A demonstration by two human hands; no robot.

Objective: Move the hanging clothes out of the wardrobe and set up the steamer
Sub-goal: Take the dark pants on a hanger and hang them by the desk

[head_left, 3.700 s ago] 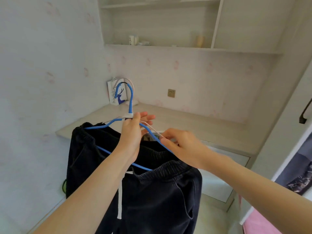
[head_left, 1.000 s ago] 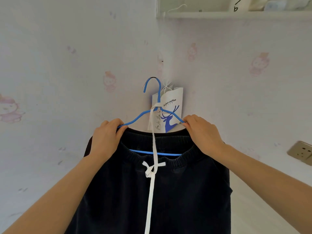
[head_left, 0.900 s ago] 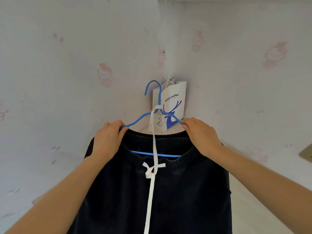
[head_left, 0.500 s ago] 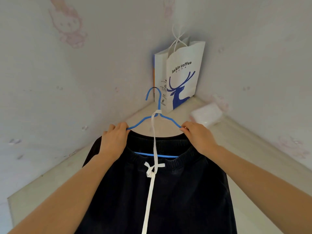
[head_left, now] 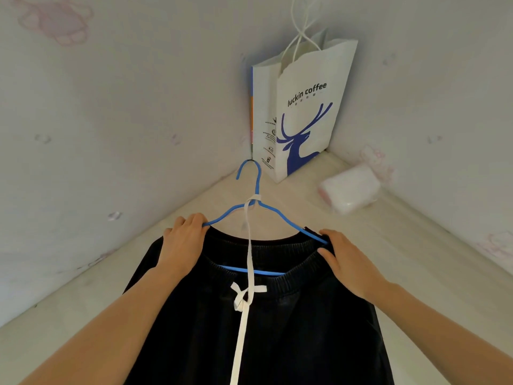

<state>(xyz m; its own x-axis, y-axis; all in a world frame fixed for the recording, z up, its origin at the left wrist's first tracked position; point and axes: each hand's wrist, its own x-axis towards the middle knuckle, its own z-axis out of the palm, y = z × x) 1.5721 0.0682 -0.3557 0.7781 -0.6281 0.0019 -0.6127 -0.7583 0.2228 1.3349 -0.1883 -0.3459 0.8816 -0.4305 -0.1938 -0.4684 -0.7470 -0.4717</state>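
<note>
My left hand grips the left shoulder of the blue hanger. Its long axis runs side to side between my hands, with the hook pointing away toward the corner paper bag. The dark trousers trail toward me over the desk. My right hand pinches the right shoulder.

My left hand and right hand slid out to the hanger shoulders; trousers lowered toward the table beneath them.
</note>
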